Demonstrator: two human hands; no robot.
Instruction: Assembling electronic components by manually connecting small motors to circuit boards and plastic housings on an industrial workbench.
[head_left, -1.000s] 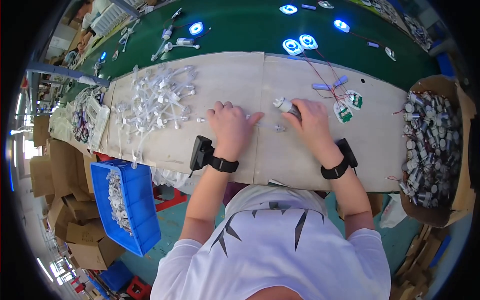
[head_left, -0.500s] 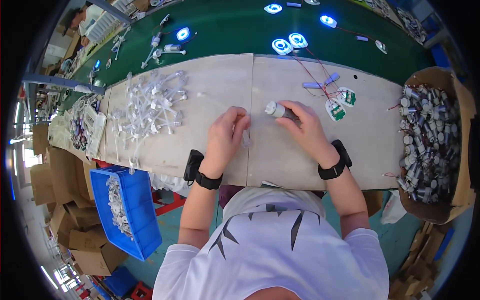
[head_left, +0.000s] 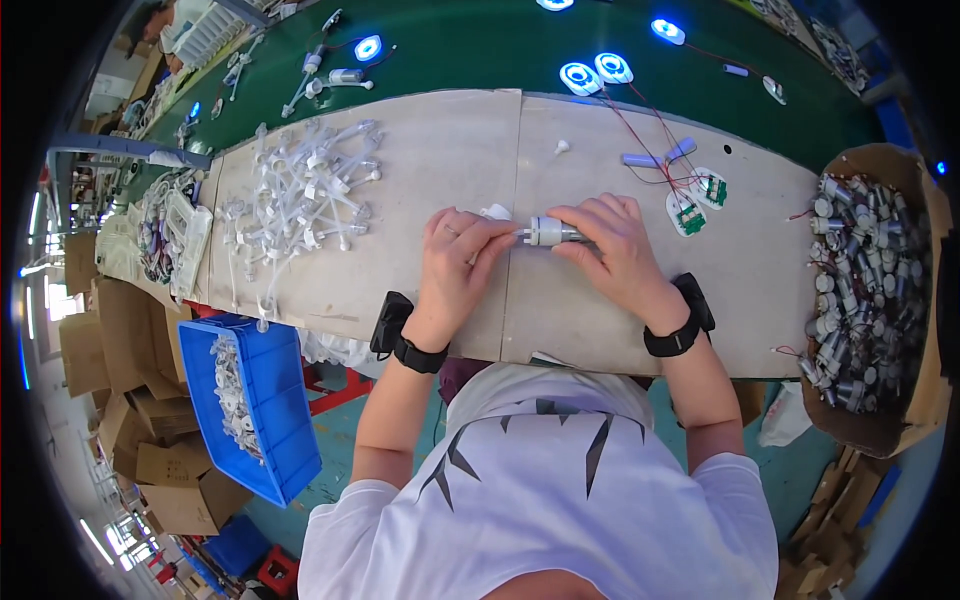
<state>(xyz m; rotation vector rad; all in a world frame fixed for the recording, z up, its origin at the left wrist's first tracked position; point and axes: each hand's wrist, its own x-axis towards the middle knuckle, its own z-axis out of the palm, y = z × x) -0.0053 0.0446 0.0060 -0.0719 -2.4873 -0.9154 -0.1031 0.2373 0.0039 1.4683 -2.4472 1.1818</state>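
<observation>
We are working at a pale counter [head_left: 420, 170], with a heap of clear tube fittings [head_left: 305, 195] to our left, a cardboard box of small motors [head_left: 865, 285] to our right and a blue bin [head_left: 262, 400] below. Our right hand [head_left: 615, 250] is gripping a small silver motor [head_left: 550, 232] at mid-counter; our left hand [head_left: 462, 265] is pinching its white tip. Our fingers are hiding most of it.

The person wears a white short-sleeved T-shirt [head_left: 540, 480] printed with dark pointed shard shapes toward twelve o'clock, and a black wristband on each bare forearm, each carrying a black boxy device [head_left: 388, 322] on the outer side, left hand [head_left: 458, 262] and right hand [head_left: 612, 250] alike.
</observation>
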